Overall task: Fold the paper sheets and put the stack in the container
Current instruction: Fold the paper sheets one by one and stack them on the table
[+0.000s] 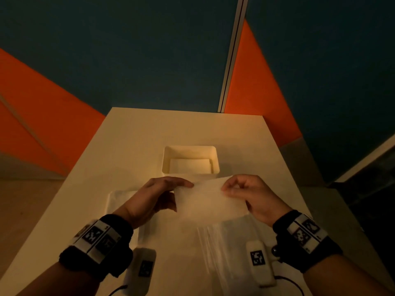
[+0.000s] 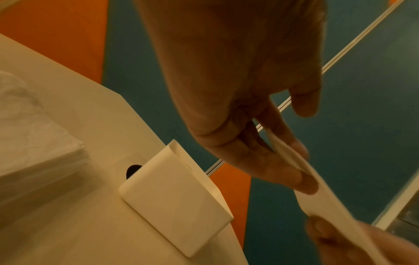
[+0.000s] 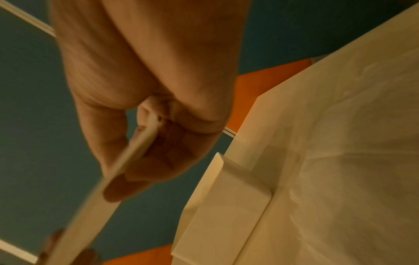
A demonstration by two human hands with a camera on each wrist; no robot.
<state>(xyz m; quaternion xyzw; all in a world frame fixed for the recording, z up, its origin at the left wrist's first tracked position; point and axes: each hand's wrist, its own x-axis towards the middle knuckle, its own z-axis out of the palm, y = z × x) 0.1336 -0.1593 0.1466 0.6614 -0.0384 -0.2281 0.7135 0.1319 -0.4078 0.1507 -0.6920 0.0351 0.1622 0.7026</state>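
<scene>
Hands apparently pinching sheet edges

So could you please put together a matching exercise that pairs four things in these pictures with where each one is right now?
Things:
1. paper sheet
2. container
3. stack of sheets
4. folded paper

Places:
A. lying inside the container
B. held up above the table between the left hand and the right hand
C. standing on the table beyond the hands
D. lying on the table under the left forearm

Pairs: 1-B, 2-C, 3-D, 4-A
</scene>
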